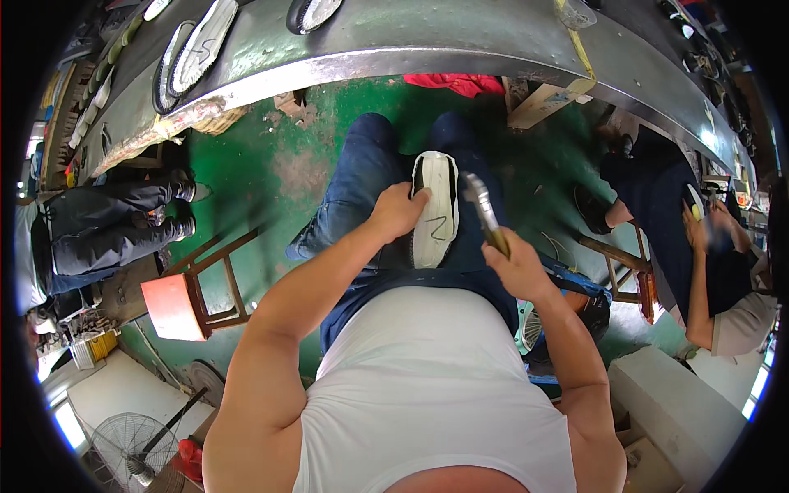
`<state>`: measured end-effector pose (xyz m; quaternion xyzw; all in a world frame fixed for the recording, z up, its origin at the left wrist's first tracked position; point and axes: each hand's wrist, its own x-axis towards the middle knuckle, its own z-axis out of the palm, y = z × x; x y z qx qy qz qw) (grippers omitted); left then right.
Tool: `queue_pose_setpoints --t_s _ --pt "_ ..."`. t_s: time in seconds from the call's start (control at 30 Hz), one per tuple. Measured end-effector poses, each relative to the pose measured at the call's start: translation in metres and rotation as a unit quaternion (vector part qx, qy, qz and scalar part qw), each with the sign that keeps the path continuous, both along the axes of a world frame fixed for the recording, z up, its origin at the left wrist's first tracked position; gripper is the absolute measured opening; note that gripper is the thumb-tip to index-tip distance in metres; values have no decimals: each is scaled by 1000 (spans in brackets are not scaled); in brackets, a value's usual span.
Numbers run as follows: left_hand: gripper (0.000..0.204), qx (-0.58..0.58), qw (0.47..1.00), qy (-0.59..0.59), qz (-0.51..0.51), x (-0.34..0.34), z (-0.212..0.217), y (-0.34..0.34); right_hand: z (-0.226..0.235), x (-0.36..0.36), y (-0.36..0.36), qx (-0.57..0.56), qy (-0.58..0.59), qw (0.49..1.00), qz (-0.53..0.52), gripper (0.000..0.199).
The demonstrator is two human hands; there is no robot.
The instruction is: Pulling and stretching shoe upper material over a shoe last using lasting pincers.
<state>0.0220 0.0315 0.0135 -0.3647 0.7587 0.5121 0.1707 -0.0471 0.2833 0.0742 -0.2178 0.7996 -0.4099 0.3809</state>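
A shoe (436, 209) lies bottom side up across my lap, its whitish underside marked with a dark pen stroke and a dark strip along one edge. My left hand (400, 212) grips it from the left, with the thumb pressed on the edge of the underside. Just to the right, my right hand (519, 264) is wrapped round the handle of a hammer (485, 209). Its metal head is raised beside the shoe, apart from it, and is slightly blurred.
A metal workbench (370, 62) curves across the front, with similar shoes (201, 49) on it. A red-topped stool (175, 307) stands at left. Another person (666, 214) sits at right, and someone's legs (115, 230) show at left. A fan (136, 444) is at lower left.
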Motion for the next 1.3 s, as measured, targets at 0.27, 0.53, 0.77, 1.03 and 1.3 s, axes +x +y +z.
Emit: queue_pose_setpoints --t_s 0.27,0.53,0.77,1.03,1.3 --pt "104 323 938 127 -9 46 -3 10 13 -16 -14 172 10 972 161 43" --pt "94 186 968 164 -33 67 -29 27 25 -37 -16 37 181 928 324 54" --pt "74 485 836 195 166 64 -31 32 42 -49 -52 208 277 819 457 31" --pt "54 15 962 139 234 34 -54 48 -18 -1 -31 99 254 917 292 42" --pt "45 -94 950 250 161 36 -51 52 -18 -42 -43 27 487 832 265 52"
